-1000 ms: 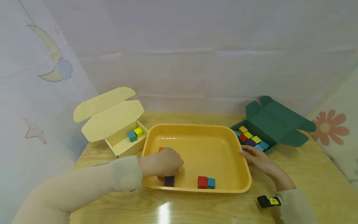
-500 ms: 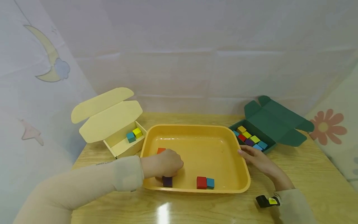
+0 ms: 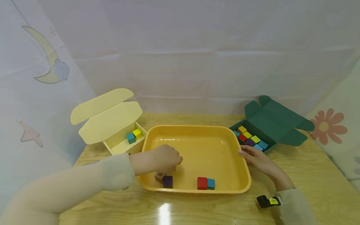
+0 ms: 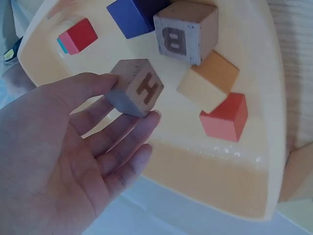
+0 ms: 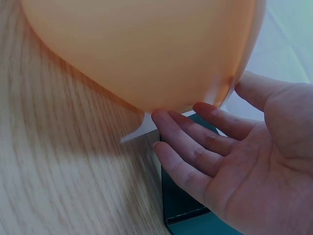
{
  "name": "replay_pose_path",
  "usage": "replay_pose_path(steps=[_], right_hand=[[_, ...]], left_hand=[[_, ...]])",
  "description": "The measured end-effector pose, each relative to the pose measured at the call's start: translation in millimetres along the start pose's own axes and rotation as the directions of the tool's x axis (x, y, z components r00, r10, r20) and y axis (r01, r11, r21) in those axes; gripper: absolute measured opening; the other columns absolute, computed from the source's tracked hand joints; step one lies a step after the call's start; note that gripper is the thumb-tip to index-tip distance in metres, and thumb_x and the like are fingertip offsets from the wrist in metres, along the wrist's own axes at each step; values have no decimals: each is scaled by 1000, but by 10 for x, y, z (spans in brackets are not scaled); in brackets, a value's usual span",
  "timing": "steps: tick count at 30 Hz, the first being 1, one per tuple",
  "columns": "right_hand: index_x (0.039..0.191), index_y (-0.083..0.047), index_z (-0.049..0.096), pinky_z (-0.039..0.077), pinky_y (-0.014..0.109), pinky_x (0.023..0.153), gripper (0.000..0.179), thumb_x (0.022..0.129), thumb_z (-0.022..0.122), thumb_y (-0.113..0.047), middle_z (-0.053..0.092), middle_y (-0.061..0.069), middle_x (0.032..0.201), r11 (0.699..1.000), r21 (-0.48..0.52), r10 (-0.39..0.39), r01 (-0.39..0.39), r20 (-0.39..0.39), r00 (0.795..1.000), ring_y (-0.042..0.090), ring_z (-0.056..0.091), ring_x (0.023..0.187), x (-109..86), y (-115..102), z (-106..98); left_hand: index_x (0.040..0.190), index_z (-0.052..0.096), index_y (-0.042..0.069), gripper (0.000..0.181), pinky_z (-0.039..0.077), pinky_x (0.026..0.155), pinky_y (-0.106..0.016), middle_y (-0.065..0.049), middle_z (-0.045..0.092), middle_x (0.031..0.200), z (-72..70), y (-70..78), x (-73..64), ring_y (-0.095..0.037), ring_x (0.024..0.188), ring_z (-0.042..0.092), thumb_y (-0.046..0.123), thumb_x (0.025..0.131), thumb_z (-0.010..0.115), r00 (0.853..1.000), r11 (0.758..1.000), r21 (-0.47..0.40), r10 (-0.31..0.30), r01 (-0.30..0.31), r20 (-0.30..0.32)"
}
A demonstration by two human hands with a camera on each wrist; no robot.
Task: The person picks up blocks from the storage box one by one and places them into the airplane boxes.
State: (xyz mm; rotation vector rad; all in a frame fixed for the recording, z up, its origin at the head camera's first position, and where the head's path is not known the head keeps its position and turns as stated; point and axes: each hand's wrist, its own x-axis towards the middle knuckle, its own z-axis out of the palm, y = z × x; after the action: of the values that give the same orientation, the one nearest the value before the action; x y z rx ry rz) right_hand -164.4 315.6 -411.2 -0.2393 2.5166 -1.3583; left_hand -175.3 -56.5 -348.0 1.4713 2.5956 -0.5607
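My left hand is over the left part of a yellow plastic tray. Between thumb and fingers it pinches a wooden letter block marked H, raised off the tray floor in the left wrist view. Close by lie a wooden block marked B, a purple cube, an orange cube and a red-orange cube. A red cube and a blue cube touch near the front wall. My right hand grips the tray's right rim, fingers against the outer wall.
Behind the tray on the left, an opened cream box contains a teal and a yellow cube. An opened green box at the right contains several coloured cubes. A black strap shows by my right sleeve. Pale cloth hangs behind the wooden table.
My left hand has moved slightly up and left, uncovering the B block beside the purple cube and covering the red-orange cube in the head view. My right hand stays on the rim.
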Motion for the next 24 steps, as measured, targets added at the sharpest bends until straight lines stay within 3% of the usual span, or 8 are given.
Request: replay_pose_path(steps=[4, 10, 18, 24], right_hand=[[145, 11, 37, 54, 44, 91, 56, 107, 45, -30, 51, 30, 137, 1000, 0, -12, 12, -1, 1000, 37, 59, 114, 0, -3, -4], [145, 11, 37, 54, 44, 91, 56, 107, 45, -30, 52, 30, 136, 1000, 4, -10, 10, -1, 1000, 37, 59, 114, 2, 2, 5], [144, 11, 37, 54, 44, 91, 56, 107, 45, -30, 52, 30, 136, 1000, -4, -18, 18, 2, 1000, 38, 58, 115, 10, 9, 1], [144, 11, 38, 53, 46, 92, 56, 107, 45, -30, 52, 30, 136, 1000, -4, -26, 26, 3, 1000, 38, 58, 115, 16, 7, -1]], left_hand=[[97, 71, 17, 14, 53, 65, -25, 6, 66, 84, -60, -103, -101, -11, 76, 63, 30, 94, 68, 997, 999, -36, 10, -13, -71], [101, 70, 14, 13, 54, 71, -30, 4, 67, 88, -98, -270, -303, -13, 80, 63, 23, 96, 62, 991, 971, -238, 1, -33, -135], [103, 71, 13, 16, 55, 75, -31, 5, 67, 91, -57, -462, -552, -14, 83, 63, 24, 91, 74, 976, 931, -365, -79, 0, -201], [115, 68, 6, 33, 55, 79, -35, 2, 70, 98, -17, -621, -714, -16, 89, 66, 21, 88, 77, 956, 904, -415, -204, 102, -211]])
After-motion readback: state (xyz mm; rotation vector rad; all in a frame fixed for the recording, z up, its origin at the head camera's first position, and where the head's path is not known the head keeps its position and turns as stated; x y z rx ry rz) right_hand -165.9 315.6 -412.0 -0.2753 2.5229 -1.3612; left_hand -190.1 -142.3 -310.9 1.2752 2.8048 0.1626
